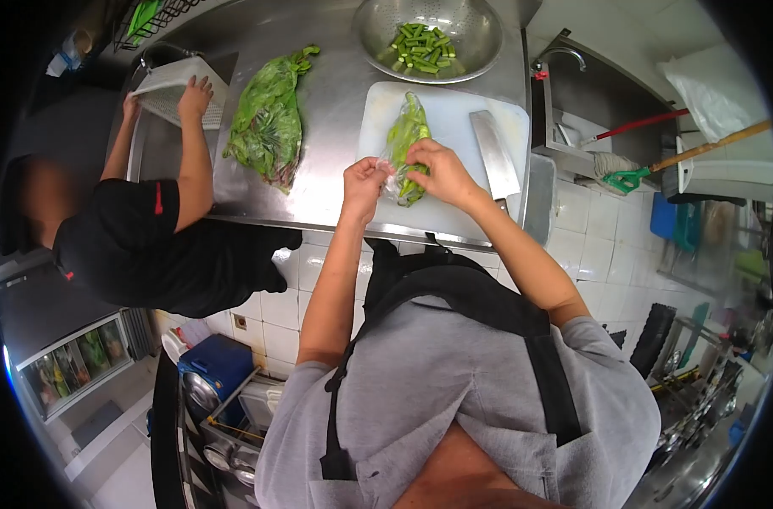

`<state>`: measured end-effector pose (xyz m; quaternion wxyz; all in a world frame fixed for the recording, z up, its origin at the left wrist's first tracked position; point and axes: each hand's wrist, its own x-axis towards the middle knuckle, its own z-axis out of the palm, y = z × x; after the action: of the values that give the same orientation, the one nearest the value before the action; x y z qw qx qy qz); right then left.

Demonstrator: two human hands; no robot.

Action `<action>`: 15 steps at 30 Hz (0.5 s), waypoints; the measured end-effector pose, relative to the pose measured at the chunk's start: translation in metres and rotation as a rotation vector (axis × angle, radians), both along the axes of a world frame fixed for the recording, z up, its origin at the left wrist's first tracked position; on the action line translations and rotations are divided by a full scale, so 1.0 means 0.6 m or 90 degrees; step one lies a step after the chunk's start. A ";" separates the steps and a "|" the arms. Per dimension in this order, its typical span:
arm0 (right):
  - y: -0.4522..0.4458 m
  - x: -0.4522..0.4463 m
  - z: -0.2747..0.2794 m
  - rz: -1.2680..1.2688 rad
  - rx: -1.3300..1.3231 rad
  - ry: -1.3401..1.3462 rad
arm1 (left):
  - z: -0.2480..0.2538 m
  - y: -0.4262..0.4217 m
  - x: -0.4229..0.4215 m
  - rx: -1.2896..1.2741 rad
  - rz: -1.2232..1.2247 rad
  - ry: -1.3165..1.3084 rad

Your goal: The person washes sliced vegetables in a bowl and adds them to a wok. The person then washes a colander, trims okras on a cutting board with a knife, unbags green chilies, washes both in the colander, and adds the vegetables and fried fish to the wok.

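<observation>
A clear plastic bag of green vegetables [408,125] lies on the white cutting board [450,103]. My left hand [366,185] pinches the bag's plastic at its lower left. On the bag's right side, my right hand [442,172] has its fingers closed on the plastic near the greens. A cleaver [493,153] rests on the board to the right, its handle toward me. Behind the board stands a metal colander [474,53] with cut green pieces [423,47] in it.
Leafy greens [270,119] in plastic lie left of the board on the steel counter [334,51]. At the far left a co-worker [140,237] holds a white basket [170,92] over a sink. A faucet [565,54] and a mop [616,168] are at right.
</observation>
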<state>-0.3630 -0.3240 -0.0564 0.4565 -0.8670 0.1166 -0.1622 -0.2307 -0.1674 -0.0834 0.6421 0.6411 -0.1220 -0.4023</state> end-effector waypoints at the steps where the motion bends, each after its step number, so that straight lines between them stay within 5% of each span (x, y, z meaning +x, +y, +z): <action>1: 0.011 -0.002 0.004 -0.006 -0.041 -0.012 | 0.018 0.000 -0.007 -0.028 0.016 0.042; 9: 0.037 0.052 0.000 -0.024 -0.199 0.043 | -0.022 -0.007 -0.011 -0.067 0.145 0.106; 15: 0.036 0.109 -0.009 -0.257 -0.174 0.130 | -0.018 -0.026 -0.004 -0.126 0.128 0.128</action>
<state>-0.2974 -0.3022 -0.0619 0.2792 -0.8917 0.3097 -0.1763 -0.2334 -0.1832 -0.0944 0.7477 0.5406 -0.0315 -0.3843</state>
